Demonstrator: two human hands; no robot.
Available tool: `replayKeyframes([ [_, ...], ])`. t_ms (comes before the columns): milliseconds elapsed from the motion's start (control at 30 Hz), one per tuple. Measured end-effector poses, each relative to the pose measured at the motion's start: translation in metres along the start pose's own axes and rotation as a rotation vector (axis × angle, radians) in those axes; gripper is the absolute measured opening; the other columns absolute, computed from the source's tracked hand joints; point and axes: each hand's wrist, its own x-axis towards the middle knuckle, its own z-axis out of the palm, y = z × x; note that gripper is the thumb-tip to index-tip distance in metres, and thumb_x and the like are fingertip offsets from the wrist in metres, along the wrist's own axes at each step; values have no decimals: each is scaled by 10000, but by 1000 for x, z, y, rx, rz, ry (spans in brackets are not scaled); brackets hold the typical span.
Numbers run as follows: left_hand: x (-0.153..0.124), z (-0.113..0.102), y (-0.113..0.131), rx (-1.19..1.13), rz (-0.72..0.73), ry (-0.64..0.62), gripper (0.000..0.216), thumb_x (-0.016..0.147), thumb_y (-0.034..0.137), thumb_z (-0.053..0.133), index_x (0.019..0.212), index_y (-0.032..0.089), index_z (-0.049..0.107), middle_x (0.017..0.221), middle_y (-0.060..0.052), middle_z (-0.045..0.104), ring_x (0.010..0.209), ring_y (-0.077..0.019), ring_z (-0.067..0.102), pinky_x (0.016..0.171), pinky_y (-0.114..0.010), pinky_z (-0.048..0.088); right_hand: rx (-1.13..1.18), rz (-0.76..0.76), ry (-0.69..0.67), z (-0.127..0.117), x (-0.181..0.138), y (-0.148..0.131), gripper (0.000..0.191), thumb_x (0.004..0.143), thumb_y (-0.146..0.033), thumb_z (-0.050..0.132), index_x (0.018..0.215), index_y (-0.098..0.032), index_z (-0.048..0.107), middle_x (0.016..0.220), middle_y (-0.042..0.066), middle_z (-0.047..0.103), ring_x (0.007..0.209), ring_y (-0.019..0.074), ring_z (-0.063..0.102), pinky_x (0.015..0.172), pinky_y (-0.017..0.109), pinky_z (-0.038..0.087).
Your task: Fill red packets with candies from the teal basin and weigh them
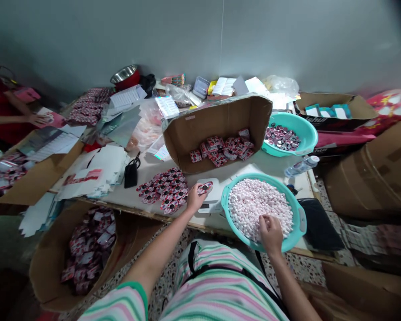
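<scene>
My left hand (194,199) is closed on a small printed packet (205,187), red and white with a dark round spot, held just above a white scale (214,194). To its left, a pile of similar packets (165,188) lies on the table. My right hand (271,231) reaches into a turquoise basin (301,219) filled with small white pellets (254,200). Its fingers are bent together at the surface of the pellets; whatever they pinch is hidden.
Behind the scale, a cardboard box (180,129) lies on its side with packets inside. A second turquoise basin (310,136) holds dark round pieces. A plastic bottle (300,166) lies at right. Far left, a co-worker's hand (36,119) rests on pink material.
</scene>
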Motion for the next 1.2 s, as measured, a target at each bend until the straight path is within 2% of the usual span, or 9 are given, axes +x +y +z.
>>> replayKeyframes([
  [167, 16, 10, -10, 5, 33, -111, 383, 687, 47, 594, 1031, 210, 561, 1025, -40, 647, 925, -182, 607, 836, -299, 477, -167, -165, 66, 17, -13, 1, 276, 856, -391, 471, 936, -158, 597, 1017, 133, 584, 996, 251, 509, 899, 413, 373],
  [333, 20, 13, -20, 19, 34, -173, 414, 696, 76, 613, 1080, 209, 538, 1051, -57, 636, 962, -197, 596, 867, -327, 469, -247, -201, 118, 22, -16, 6, 262, 848, -356, 485, 952, -149, 608, 1063, 144, 585, 1035, 259, 510, 930, 431, 370],
  [467, 20, 3, -23, 39, 89, -192, 706, 618, 207, 754, 1247, 231, 434, 1151, -77, 584, 1085, -243, 538, 946, -386, 433, -288, -174, 147, 22, -17, 10, 265, 842, -358, 480, 946, -149, 606, 1051, 152, 595, 1035, 273, 519, 916, 448, 370],
  [533, 15, -7, -26, 45, 127, -174, 779, 604, 245, 772, 1286, 231, 396, 1188, -86, 560, 1124, -253, 510, 974, -398, 414, -295, -170, 159, 23, -17, 12, 266, 842, -355, 481, 952, -146, 602, 1048, 154, 598, 1032, 271, 521, 912, 445, 370],
  [700, -8, -38, -43, 10, 136, -95, 595, 696, 245, 698, 1233, 219, 444, 1142, -80, 588, 1099, -227, 529, 973, -380, 419, -298, -179, 175, 24, -18, 15, 261, 839, -347, 473, 939, -144, 603, 1018, 152, 606, 1010, 272, 527, 897, 442, 369],
  [833, -36, -55, -60, -43, 73, -8, 427, 759, 248, 627, 1163, 220, 490, 1115, -73, 608, 1069, -206, 561, 953, -369, 438, -304, -195, 175, 24, -18, 17, 276, 843, -362, 457, 916, -140, 603, 988, 155, 612, 967, 271, 535, 875, 432, 370],
  [1033, -87, -61, -68, -126, -99, 34, 224, 819, 280, 537, 1032, 211, 538, 994, -59, 659, 978, -197, 609, 798, -330, 490, -308, -204, 181, 25, -18, 21, 285, 840, -379, 450, 891, -145, 603, 948, 147, 621, 917, 266, 544, 859, 411, 379],
  [1200, -104, -66, -65, -88, -55, -35, 178, 813, 271, 531, 978, 214, 567, 930, -42, 668, 917, -187, 618, 789, -325, 482, -306, -206, 178, 25, -19, 24, 286, 837, -385, 442, 893, -152, 599, 926, 137, 618, 887, 259, 540, 842, 402, 374],
])
